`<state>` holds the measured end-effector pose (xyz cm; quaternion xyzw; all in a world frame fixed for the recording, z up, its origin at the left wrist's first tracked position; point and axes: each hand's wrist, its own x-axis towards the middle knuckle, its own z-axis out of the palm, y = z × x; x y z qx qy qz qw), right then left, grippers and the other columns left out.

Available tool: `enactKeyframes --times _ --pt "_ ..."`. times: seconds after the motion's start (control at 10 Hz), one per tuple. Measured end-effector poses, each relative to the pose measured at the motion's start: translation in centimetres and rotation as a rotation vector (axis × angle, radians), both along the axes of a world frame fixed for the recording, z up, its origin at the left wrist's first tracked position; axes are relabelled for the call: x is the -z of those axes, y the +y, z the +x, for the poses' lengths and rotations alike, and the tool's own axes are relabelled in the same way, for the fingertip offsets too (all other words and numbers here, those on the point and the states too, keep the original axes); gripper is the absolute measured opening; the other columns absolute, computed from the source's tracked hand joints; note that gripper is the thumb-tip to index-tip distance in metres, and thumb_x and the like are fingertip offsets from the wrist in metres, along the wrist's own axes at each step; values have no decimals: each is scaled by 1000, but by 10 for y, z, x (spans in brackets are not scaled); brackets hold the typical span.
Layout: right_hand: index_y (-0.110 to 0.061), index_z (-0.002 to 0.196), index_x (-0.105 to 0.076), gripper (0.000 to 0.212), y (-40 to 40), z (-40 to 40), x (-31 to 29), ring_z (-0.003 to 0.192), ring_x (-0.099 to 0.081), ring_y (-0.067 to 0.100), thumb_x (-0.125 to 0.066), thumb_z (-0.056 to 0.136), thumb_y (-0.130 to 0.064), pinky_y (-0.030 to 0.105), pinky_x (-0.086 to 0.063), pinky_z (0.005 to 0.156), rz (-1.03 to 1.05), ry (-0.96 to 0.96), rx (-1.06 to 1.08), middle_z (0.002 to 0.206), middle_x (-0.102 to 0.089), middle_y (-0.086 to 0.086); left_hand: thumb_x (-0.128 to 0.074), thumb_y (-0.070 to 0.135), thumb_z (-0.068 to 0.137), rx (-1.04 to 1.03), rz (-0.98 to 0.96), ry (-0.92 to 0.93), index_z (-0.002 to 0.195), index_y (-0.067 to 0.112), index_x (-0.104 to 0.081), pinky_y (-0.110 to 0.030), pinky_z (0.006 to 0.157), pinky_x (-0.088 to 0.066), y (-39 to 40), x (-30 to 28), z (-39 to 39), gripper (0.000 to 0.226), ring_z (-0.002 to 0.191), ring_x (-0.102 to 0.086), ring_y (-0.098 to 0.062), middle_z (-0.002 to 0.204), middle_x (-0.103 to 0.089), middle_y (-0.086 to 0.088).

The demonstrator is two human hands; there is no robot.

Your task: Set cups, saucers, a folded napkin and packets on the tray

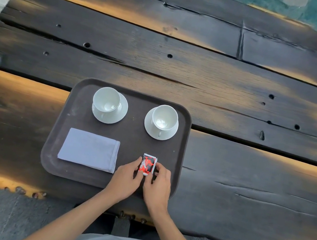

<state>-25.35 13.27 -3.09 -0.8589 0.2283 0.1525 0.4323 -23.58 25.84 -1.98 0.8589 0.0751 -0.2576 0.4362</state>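
One head-worn camera looks steeply down (wide-angle, close) over the tray (pixel 180 145) and table (pixel 263 96).

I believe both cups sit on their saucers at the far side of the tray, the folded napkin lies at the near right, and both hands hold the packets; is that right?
Not quite: the head view shows the folded napkin at the near left of the tray, not the near right. The rest stands: both cups sit on saucers at the far side, and the left hand and right hand hold the packets.
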Motion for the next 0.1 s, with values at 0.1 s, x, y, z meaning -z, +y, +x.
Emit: enactKeyframes --times 0.1 --pt "-23 134 -55 34 -9 7 -15 120 -56 11 -54 100 -26 26 -48 97 -119 -96 -86 131 -55 -7 -49 29 101 89 38 -119 148 28 -44 -23 105 -41 7 -12 7 47 129 -53 -9 137 -57 18"
